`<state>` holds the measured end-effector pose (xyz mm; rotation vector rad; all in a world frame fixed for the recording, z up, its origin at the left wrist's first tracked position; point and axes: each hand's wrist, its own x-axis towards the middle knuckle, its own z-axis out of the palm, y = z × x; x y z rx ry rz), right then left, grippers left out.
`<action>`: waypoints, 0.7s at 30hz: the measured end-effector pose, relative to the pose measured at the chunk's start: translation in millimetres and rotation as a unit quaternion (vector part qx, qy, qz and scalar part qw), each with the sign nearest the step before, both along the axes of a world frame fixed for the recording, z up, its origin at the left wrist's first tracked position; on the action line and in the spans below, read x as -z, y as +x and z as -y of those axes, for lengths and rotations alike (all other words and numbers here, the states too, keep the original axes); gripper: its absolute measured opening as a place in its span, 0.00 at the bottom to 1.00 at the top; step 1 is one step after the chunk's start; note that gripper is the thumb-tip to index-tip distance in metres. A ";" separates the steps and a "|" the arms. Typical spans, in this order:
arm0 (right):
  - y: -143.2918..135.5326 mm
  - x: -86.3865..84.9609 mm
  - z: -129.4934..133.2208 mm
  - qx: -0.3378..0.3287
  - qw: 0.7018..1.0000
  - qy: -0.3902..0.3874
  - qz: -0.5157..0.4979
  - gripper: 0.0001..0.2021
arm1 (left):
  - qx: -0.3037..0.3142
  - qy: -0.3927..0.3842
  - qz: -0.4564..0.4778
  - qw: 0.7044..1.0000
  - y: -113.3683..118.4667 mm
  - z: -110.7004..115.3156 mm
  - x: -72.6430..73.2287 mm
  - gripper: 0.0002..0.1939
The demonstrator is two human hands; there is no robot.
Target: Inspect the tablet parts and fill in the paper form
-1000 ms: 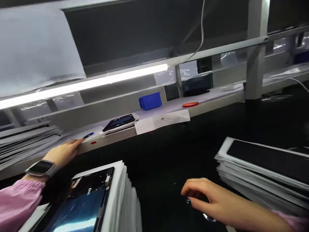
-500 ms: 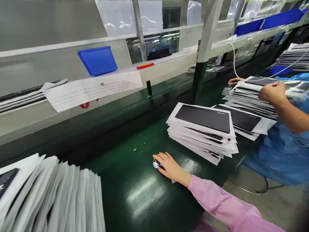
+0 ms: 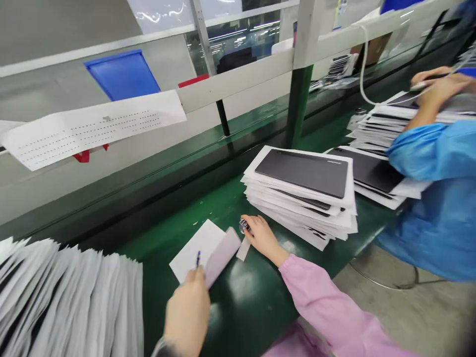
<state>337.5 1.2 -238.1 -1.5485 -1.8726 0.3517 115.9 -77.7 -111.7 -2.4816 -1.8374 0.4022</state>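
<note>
My left hand (image 3: 187, 310) holds a blue pen (image 3: 198, 258) and a white folded paper pad (image 3: 206, 250), pressing them onto the green conveyor belt (image 3: 238, 302). My right hand (image 3: 261, 235), in a pink sleeve, rests on the belt with its fingers over a small shiny metal object (image 3: 243, 225). A narrow white slip (image 3: 243, 249) lies just left of that hand. Right behind the right hand stands a stack of white sheets topped by a dark grey panel (image 3: 303, 171).
A fanned stack of white sheets (image 3: 70, 297) fills the near left. A co-worker in a blue gown (image 3: 435, 198) handles more stacks (image 3: 386, 121) at the right. Behind the belt a rail carries a printed sheet (image 3: 92, 126), a blue bin (image 3: 122, 74) and a green post (image 3: 295, 106).
My left hand has come into view and set the paper pad and pen on the belt. The view has swung down and right. My right hand stays on the shiny object.
</note>
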 end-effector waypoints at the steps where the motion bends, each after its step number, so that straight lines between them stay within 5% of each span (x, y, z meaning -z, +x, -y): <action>1: 2.4 2.6 -1.9 0.014 1.000 0.004 -0.001 0.20 | -0.040 -0.030 -0.023 0.998 12.5 2.0 8.4 0.26; 3: 5.8 7.5 -5.6 0.036 0.999 0.012 0.003 0.20 | -0.047 -0.066 -0.018 0.997 34.0 6.3 26.0 0.29; 6: 7.6 12.8 -9.3 0.043 0.999 0.019 0.015 0.21 | -0.025 -0.108 0.033 0.993 42.4 11.9 45.5 0.17; 12: 6.8 17.1 -11.2 0.042 0.998 0.016 0.034 0.24 | 0.127 -0.112 0.204 0.964 -13.5 -2.6 67.8 0.25; 16: 7.5 18.1 -12.3 0.046 0.998 0.010 0.046 0.23 | 0.133 -0.116 0.237 0.955 -38.8 -18.5 88.4 0.33; 21: 7.0 18.2 -12.1 0.051 0.995 0.019 0.080 0.25 | 0.176 -0.203 0.257 0.928 -75.3 -24.4 79.4 0.36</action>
